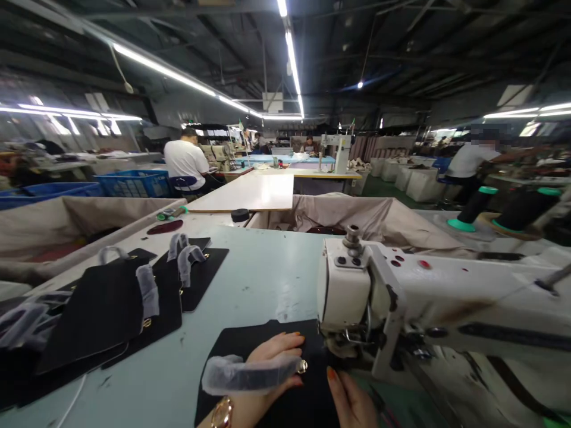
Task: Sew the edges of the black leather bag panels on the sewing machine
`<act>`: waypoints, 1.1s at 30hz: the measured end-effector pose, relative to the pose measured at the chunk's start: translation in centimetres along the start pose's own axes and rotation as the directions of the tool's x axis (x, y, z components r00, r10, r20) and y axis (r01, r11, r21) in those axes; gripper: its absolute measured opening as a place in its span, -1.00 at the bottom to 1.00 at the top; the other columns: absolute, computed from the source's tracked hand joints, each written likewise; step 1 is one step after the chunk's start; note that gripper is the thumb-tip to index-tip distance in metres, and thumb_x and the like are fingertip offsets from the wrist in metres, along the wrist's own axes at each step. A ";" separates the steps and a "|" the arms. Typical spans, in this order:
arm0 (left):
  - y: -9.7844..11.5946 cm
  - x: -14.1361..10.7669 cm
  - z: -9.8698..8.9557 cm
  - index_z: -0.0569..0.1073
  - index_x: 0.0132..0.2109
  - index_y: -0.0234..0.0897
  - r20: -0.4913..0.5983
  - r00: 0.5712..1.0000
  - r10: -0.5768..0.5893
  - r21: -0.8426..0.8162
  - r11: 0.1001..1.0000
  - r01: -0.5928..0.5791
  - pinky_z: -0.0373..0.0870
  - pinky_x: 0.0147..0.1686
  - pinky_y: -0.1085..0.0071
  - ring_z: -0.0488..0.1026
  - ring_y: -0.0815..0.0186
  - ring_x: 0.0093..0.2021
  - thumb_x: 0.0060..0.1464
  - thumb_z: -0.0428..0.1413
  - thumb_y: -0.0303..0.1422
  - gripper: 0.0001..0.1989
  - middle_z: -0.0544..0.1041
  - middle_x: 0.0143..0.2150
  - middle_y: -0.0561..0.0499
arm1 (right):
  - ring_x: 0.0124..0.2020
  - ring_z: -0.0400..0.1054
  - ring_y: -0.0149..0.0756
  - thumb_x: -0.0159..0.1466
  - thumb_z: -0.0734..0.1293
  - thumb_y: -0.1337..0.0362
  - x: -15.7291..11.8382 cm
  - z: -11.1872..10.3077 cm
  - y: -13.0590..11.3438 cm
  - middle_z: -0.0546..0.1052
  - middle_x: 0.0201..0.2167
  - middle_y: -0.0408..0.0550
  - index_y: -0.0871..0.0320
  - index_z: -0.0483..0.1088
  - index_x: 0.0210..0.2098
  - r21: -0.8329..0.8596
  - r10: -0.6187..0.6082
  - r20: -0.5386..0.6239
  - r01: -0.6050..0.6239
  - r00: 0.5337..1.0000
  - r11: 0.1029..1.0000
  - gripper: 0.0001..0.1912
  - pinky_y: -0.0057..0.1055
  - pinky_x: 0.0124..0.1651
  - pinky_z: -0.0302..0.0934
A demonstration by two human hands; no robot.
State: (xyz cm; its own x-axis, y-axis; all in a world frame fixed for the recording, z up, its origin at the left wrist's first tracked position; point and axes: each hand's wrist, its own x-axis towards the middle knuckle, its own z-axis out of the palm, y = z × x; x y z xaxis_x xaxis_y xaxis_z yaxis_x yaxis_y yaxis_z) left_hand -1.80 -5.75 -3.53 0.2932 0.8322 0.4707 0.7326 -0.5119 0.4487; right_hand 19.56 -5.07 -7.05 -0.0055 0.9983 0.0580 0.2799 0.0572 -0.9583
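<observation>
A black bag panel (236,342) lies on the pale green table, its right edge at the sewing machine head (345,291). A handle (243,375) in cloudy plastic wrap, with a gold ring at its end, is attached to it. My left hand (279,345) lies flat on the panel, fingers stretched out, with the handle arching over its back. My right hand (352,401) is at the panel's lower right edge, just in front of the machine's needle area. Its thumb is on the edge and the other fingers are partly hidden, seemingly gripping it.
Several black panels with wrapped handles (96,303) are piled at the left. A black round object (239,215) sits at the far table edge. Cloth-lined bins (348,211) stand beyond. Thread cones (475,208) are at the right. Other people sit farther off.
</observation>
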 end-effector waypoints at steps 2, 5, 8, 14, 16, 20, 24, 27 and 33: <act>-0.3 0.1 -0.3 0.54 -0.01 -0.09 0.018 1.000 0.021 -0.010 1.000 -0.021 0.42 0.19 0.33 0.51 0.12 0.12 0.14 0.17 -0.13 -0.69 0.56 0.13 -0.02 | -0.38 0.46 -0.15 0.28 0.18 -0.29 -1.0 -0.1 -0.1 0.55 -0.47 0.03 0.15 0.49 -0.44 0.036 -0.001 0.023 0.000 1.000 0.999 -0.37 -0.43 -0.32 0.28; -1.2 0.4 -0.3 0.54 -0.02 -0.12 0.012 0.994 0.106 -0.011 0.994 -0.106 0.49 0.11 0.34 0.54 0.17 0.08 0.14 0.20 -0.17 -0.72 0.57 0.11 -0.03 | -0.50 0.42 -0.25 0.34 0.14 -0.24 -2.5 -0.3 0.4 0.50 -0.53 -0.02 0.16 0.43 -0.39 0.088 0.065 0.138 -0.078 0.988 0.993 -0.40 -0.48 -0.47 0.19; -2.4 0.5 0.2 0.50 0.00 -0.18 -0.022 0.970 0.242 0.045 0.969 -0.241 0.51 0.08 0.37 0.55 0.23 0.06 0.19 0.16 -0.23 -0.74 0.58 0.09 -0.07 | -0.60 0.34 -0.35 0.36 0.11 -0.23 -3.6 -0.7 1.1 0.44 -0.62 -0.08 0.17 0.33 -0.43 0.079 0.099 0.231 -0.120 0.968 0.990 -0.40 -0.53 -0.53 0.10; -2.4 1.2 -0.4 0.49 -0.07 -0.22 0.021 0.906 0.423 0.229 0.880 -0.416 0.49 0.09 0.39 0.55 0.27 0.06 0.22 0.12 -0.20 -0.77 0.59 0.08 -0.04 | -0.52 0.37 -0.35 0.41 0.10 -0.15 -4.3 -1.3 2.1 0.49 -0.55 -0.04 0.18 0.27 -0.49 0.029 0.045 0.230 -0.053 0.972 0.998 -0.42 -0.53 -0.46 0.12; -1.8 1.6 -0.9 0.50 -0.07 -0.23 0.051 0.904 0.424 0.250 0.871 -0.422 0.48 0.09 0.42 0.54 0.29 0.07 0.25 0.08 -0.20 -0.77 0.59 0.07 -0.03 | -0.48 0.40 -0.34 0.42 0.11 -0.11 -4.4 -1.2 2.2 0.51 -0.54 -0.04 0.18 0.31 -0.49 0.048 0.035 0.228 -0.047 0.973 0.998 -0.44 -0.52 -0.44 0.13; -1.5 1.9 -1.3 0.52 -0.10 -0.22 0.083 0.900 0.428 0.254 0.864 -0.435 0.47 0.08 0.43 0.54 0.30 0.05 0.26 0.07 -0.19 -0.76 0.60 0.05 -0.03 | -0.50 0.40 -0.35 0.42 0.13 -0.07 -4.7 -0.8 2.4 0.53 -0.53 -0.04 0.18 0.33 -0.49 0.078 0.068 0.210 -0.086 0.975 0.993 -0.47 -0.51 -0.43 0.15; -2.1 1.6 -1.1 0.54 -0.06 -0.17 0.131 0.922 0.365 0.203 0.900 -0.385 0.41 0.16 0.42 0.52 0.30 0.09 0.24 0.09 -0.16 -0.75 0.56 0.12 0.03 | -0.51 0.39 -0.35 0.42 0.14 -0.07 -4.9 -0.5 2.6 0.51 -0.57 -0.05 0.19 0.35 -0.52 0.059 0.095 0.193 -0.108 0.977 0.992 -0.45 -0.49 -0.42 0.18; -2.3 1.4 -1.0 0.56 -0.08 -0.15 0.160 0.934 0.318 0.148 0.928 -0.341 0.39 0.18 0.43 0.51 0.28 0.11 0.22 0.11 -0.16 -0.76 0.55 0.14 0.05 | -0.53 0.38 -0.36 0.41 0.16 -0.05 -4.9 -0.6 2.6 0.49 -0.59 -0.06 0.19 0.36 -0.53 0.047 0.099 0.196 -0.110 0.976 0.993 -0.45 -0.49 -0.43 0.18; -1.2 2.1 -2.1 0.55 -0.11 -0.18 0.237 0.958 0.161 0.009 0.986 -0.168 0.43 0.14 0.34 0.51 0.20 0.10 0.22 0.11 -0.20 -0.78 0.55 0.14 -0.01 | -0.55 0.35 -0.40 0.41 0.17 -0.06 -4.7 -0.7 1.8 0.45 -0.62 -0.09 0.20 0.34 -0.56 0.097 0.111 0.216 -0.134 0.970 0.986 -0.44 -0.51 -0.44 0.17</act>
State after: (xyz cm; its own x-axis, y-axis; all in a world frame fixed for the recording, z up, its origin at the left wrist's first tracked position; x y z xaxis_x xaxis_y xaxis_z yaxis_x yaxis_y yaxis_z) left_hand -3.35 -3.82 -1.47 0.5446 0.7651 0.3435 0.6781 -0.6427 0.3565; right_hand 20.78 -9.64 -8.85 -0.1813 0.9772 -0.1103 0.1840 -0.0765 -0.9799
